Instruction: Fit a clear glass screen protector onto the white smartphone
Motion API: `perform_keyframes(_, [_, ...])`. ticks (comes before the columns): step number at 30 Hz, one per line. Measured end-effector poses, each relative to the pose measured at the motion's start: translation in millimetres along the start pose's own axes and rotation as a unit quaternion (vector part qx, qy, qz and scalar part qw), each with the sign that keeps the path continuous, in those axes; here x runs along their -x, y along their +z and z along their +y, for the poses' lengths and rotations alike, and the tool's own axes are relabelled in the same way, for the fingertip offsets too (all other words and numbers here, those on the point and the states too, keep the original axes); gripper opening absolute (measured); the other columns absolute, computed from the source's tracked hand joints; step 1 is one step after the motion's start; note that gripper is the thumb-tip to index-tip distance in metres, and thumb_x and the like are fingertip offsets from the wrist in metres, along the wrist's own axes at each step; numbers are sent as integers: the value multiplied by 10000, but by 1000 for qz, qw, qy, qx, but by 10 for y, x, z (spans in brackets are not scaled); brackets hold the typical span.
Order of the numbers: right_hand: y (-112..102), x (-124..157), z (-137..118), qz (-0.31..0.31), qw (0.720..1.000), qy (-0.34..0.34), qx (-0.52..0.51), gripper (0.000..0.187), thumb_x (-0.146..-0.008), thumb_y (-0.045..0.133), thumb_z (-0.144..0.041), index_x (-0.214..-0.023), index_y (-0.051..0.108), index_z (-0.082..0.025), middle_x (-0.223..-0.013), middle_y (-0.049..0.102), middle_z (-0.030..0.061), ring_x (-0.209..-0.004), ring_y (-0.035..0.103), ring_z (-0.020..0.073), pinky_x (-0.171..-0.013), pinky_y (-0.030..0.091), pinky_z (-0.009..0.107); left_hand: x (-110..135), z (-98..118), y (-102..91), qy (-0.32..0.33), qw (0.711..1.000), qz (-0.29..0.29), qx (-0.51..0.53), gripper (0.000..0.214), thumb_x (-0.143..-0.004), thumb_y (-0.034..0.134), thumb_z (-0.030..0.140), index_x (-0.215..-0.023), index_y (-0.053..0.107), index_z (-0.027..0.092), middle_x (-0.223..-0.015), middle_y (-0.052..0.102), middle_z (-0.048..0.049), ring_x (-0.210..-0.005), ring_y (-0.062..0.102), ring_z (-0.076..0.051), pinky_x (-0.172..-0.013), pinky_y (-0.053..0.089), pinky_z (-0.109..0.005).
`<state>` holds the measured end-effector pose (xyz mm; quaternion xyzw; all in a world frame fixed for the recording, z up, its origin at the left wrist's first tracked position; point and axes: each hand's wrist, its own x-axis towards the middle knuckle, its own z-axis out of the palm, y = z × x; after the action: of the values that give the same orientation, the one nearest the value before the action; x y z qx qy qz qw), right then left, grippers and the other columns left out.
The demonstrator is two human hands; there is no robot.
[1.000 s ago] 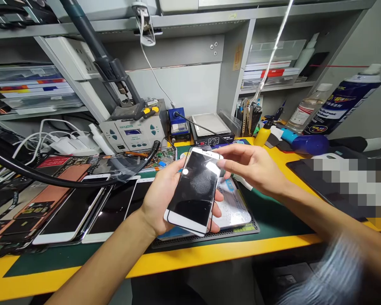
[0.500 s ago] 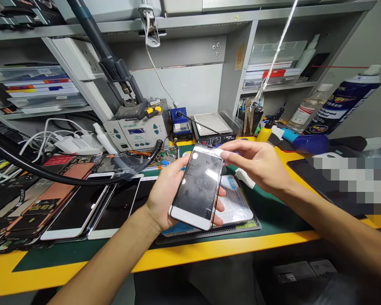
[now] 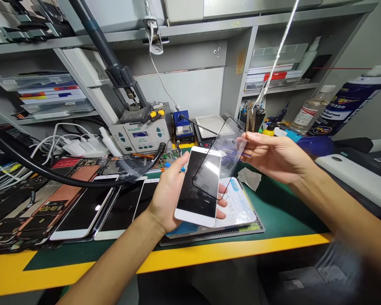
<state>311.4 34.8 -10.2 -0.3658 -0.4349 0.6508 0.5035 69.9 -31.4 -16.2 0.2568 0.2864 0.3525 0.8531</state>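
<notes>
My left hand [image 3: 167, 192] is closed around a white smartphone [image 3: 195, 216] with a dark screen that bears smudges and specks. Between the thumb and fingers of my right hand [image 3: 269, 156] is a clear screen protector with a thin black border [image 3: 230, 146]. It is tilted, and its lower corner overlaps the phone's right side in view; whether they touch I cannot tell. Below the phone lies a white and blue packet [image 3: 241, 207] on a dark perforated mat [image 3: 254, 228]. A crumpled white wipe [image 3: 249, 178] rests beside the packet, under my right hand.
Several white-framed phones [image 3: 82, 207] and opened phone parts [image 3: 44, 207] cover the left bench. A grey soldering station [image 3: 142, 133] stands behind, with a black hose [image 3: 66, 180] crossing in front. To the right are a spray can [image 3: 343, 101], a clear bottle [image 3: 311, 108] and a white device [image 3: 355, 180].
My right hand has lifted the clear black-bordered protector off the phone's front and moved it up and right. The phone remains in my left hand. The view has shifted slightly.
</notes>
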Motion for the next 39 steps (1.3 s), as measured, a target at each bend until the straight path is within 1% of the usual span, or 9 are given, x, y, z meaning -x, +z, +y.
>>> perform_keyframes(10, [38,-23,36,-35,999,-21,-23,79,-831,771,-259,-887,739,-212,-904,716,1,-803,638,123,-699,522,239,7,-33,18,2,1000,12,-9,642,-931,473,600,-1034,734,23,-923,730,-195,-716,725,-266,-634,632,-410])
perform_keyframes(16, [49,-35,74,-46,998,-34,-9,128,-837,777,-279,-924,733,-197,-930,718,17,-792,636,116,-631,505,209,21,-81,16,29,998,34,-33,488,-896,619,486,-964,757,22,-919,744,-175,-709,720,-241,-608,648,-386])
perform_keyframes(21, [132,6,110,-43,999,-11,13,321,-848,768,-389,-1078,707,-173,-970,748,71,-772,691,146,-623,549,233,42,-118,68,65,989,94,-97,469,-780,747,515,-918,764,67,-828,746,-151,-666,716,-230,-595,631,-340])
perform_keyframes(25, [263,113,194,-84,994,-22,72,543,-787,820,-472,-1185,672,-134,-1062,750,129,-884,728,199,-708,586,278,23,-167,152,209,941,179,-198,457,-701,846,465,-984,747,121,-832,737,-85,-685,705,-209,-595,609,-304])
perform_keyframes(28, [361,208,269,-130,987,-29,86,715,-704,877,-495,-1275,628,-143,-1178,735,140,-1066,704,239,-850,579,328,-9,-191,159,305,889,186,-288,393,-753,829,427,-1005,734,142,-866,728,-56,-749,682,-190,-655,595,-288])
perform_keyframes(30, [403,249,301,-139,987,-27,77,761,-679,890,-496,-1293,614,-140,-1233,721,154,-1137,680,256,-934,551,369,-30,-196,139,316,865,174,-348,348,-784,812,412,-1003,732,153,-847,729,-40,-718,659,-160,-678,571,-264])
perform_keyframes(34, [421,253,322,-126,990,-23,55,633,-696,881,-457,-1199,671,-135,-1159,751,149,-1082,699,258,-972,515,417,-49,-222,129,314,836,201,-403,425,-760,834,437,-1052,732,145,-854,745,-54,-732,675,-166,-694,548,-250])
perform_keyframes(36, [396,229,308,-130,991,-17,28,572,-686,885,-414,-1146,704,-127,-1115,765,141,-1036,712,252,-976,510,418,-46,-243,151,310,848,207,-377,498,-711,867,457,-1065,728,135,-843,748,-61,-723,689,-178,-675,551,-251])
perform_keyframes(39, [306,180,239,-143,989,4,-46,522,-724,819,-423,-1122,730,-96,-1061,777,145,-973,730,253,-969,523,411,-28,-236,186,269,914,194,-232,602,-756,763,624,-1114,711,144,-839,749,-71,-675,703,-201,-615,574,-287])
